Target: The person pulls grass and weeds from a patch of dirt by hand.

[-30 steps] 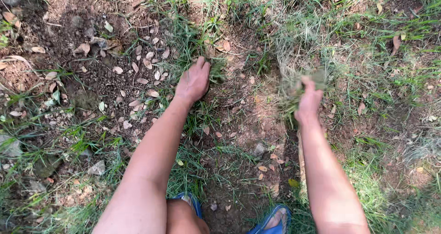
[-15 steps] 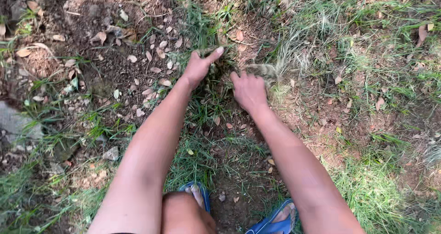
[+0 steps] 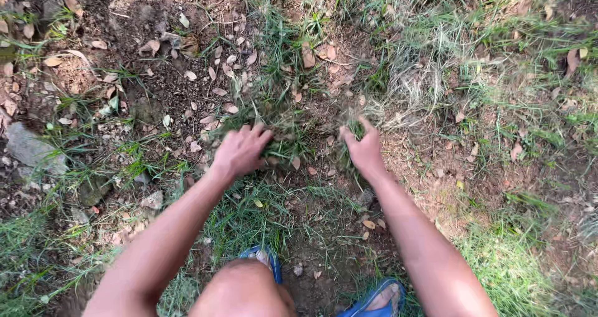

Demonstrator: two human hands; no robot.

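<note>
The ground is bare brown soil patched with thin grass, out of doors in daylight; toward its far left corner the earth is darker and strewn with dry fallen leaves; a flat grey stone lies at the left edge; pale, dried grass spreads toward the far right, and greener grass fills the near right corner.

The left hand reaches down near the middle of the ground, its fingers curled into a green grass tuft that rises just beyond it; whether they truly grip the blades cannot be told, since the knuckles hide the tips. The right hand lies just to the right of that, close beside the left but apart from it, with its fingers pinched around a small bunch of grass blades that pokes up between thumb and forefinger.

At the near edge a bare knee shows between the forearms; blue sandals stand on the soil below it, one partly hidden behind the knee.
</note>
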